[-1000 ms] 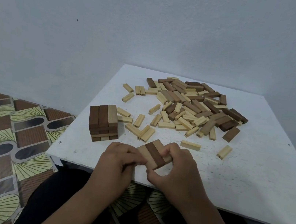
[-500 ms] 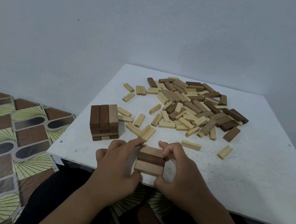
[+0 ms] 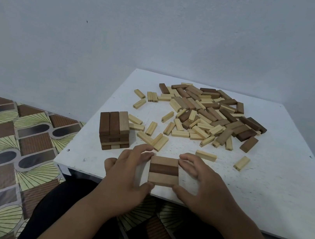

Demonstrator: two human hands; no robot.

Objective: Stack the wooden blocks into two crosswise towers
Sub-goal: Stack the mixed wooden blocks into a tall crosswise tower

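A row of three blocks (image 3: 163, 171), light, dark, light, lies flat near the front edge of the white table (image 3: 278, 178). My left hand (image 3: 130, 174) pinches the row's left end between fingers and thumb. On the right end my right hand (image 3: 199, 178) does the same. A short crosswise tower (image 3: 114, 130) of dark and light blocks stands at the table's left edge, left of and beyond my hands. A loose heap of blocks (image 3: 208, 114) covers the far middle of the table.
Single light blocks (image 3: 206, 155) (image 3: 241, 163) lie just beyond my right hand. The table's front edge runs right under the row. A patterned floor (image 3: 5, 147) lies to the left and below, and a pale wall (image 3: 166, 28) rises behind the table.
The three-block row turned from a diagonal to square with the table edge. Both hands shifted to its two ends and squeezed the blocks together.
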